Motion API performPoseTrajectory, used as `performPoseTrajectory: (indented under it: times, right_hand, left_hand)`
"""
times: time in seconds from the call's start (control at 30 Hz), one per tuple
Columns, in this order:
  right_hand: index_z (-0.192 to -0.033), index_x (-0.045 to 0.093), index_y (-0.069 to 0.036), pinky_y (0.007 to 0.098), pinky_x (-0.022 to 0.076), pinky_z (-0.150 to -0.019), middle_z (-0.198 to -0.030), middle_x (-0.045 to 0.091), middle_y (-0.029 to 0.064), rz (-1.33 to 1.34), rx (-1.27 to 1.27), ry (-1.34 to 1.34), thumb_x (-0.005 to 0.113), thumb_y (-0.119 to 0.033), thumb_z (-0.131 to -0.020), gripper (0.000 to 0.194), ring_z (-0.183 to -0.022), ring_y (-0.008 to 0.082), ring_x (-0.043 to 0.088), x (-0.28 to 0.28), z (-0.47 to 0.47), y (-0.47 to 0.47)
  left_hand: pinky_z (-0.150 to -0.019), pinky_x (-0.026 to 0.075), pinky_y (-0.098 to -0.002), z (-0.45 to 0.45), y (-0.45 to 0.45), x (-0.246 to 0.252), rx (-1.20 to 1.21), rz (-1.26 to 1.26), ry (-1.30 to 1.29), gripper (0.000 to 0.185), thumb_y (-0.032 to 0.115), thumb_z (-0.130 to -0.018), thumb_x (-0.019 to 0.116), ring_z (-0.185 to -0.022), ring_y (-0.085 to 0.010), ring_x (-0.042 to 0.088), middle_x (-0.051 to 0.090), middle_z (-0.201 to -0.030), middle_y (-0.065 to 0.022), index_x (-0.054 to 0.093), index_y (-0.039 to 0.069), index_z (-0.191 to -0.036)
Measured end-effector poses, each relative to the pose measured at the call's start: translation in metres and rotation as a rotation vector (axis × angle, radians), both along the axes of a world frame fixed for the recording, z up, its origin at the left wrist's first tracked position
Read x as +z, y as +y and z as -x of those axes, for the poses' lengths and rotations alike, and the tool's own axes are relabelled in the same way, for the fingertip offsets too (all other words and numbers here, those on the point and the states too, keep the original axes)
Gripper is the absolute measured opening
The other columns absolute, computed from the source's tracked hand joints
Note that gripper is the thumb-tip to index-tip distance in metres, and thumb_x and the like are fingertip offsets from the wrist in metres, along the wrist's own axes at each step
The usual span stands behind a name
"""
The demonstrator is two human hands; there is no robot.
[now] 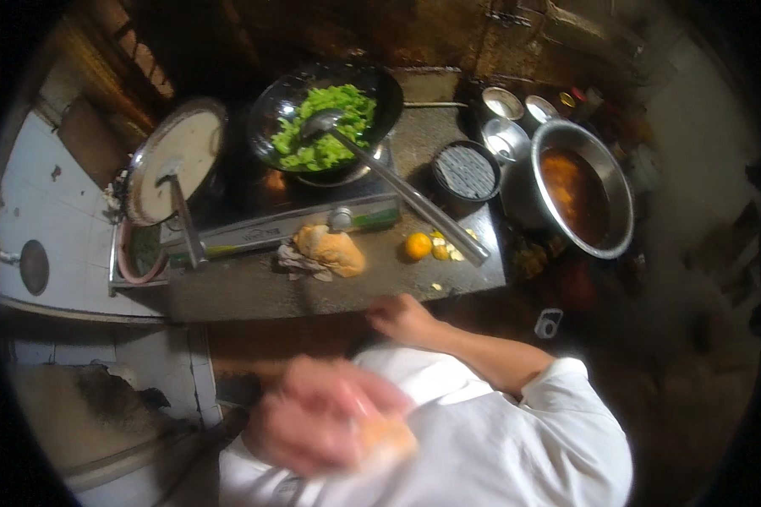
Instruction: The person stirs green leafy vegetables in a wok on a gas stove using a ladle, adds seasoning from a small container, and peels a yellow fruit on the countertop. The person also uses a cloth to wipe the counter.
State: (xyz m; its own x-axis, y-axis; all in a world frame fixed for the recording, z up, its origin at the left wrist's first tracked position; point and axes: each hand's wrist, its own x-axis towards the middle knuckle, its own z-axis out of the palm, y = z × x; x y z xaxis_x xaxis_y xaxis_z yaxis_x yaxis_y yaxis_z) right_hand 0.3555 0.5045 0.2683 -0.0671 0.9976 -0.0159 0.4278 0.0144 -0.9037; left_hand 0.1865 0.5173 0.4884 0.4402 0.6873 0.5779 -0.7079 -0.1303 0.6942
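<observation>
My left hand (323, 412), blurred and raised close to the camera in front of my white shirt, grips a pale orange thing (390, 440) too blurred to identify. Beside the counter's front edge is my right hand (406, 317), fingers curled and partly hidden, so its hold cannot be told. An orange citrus fruit (418, 246) and peel pieces (441, 250) lie on the counter (380, 288). A crumpled orange and grey cloth (330, 251) is left of them. Chopped green vegetables fill a wok (390, 104) on the stove, with a long-handled metal ladle (412, 196) reaching out over the counter.
At left stands a wide pan of whitish liquid (181, 149) with a metal utensil (185, 218) in it. A large metal pot (624, 209) of reddish-brown liquid, small metal bowls (506, 139) and a round dark container (466, 171) are at right.
</observation>
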Motion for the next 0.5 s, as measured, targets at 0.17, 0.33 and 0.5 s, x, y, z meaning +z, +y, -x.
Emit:
performPoseTrajectory:
  times: [0.17, 0.33, 0.5]
  right_hand:
    - [-0.106, 0.07, -0.001, 0.0422, 0.0558, -0.082, -0.096, 0.072, 0.0213, 0.217, -0.149, 0.008, 0.064, -0.011, -0.086, 0.024, -0.089, 0.0341, 0.071, 0.015, -0.031, -0.006]
    - [-0.109, 0.07, -0.002, 0.0359, 0.0552, -0.07, -0.083, 0.07, 0.0115, 0.306, -0.41, 0.04, 0.061, -0.009, -0.092, 0.021, -0.077, 0.0199, 0.067, 0.012, -0.087, -0.018]
    - [-0.11, 0.071, -0.001, 0.0345, 0.0522, -0.064, -0.092, 0.071, 0.0104, 0.295, -0.689, 0.151, 0.063, -0.024, -0.098, 0.027, -0.076, 0.0162, 0.065, 0.043, -0.153, 0.004]
  left_hand:
    - [-0.058, 0.057, -0.0333, -0.033, -0.04, 0.061, 0.139, 0.178, -0.274, 0.006, 0.009, -0.094, 0.066, -0.074, -0.0193, 0.063, 0.066, -0.09, -0.0097, 0.06, 0.006, -0.094]
    - [-0.07, 0.059, -0.035, 0.01, -0.035, 0.064, -0.161, 0.366, -0.098, 0.011, 0.015, -0.096, 0.063, -0.083, -0.0244, 0.068, 0.068, -0.086, -0.0118, 0.064, 0.006, -0.09]
    - [-0.08, 0.059, -0.0423, -0.014, -0.037, 0.081, -1.112, 1.534, -2.218, 0.021, 0.02, -0.097, 0.061, -0.086, -0.0256, 0.069, 0.071, -0.086, -0.0139, 0.066, 0.006, -0.082]
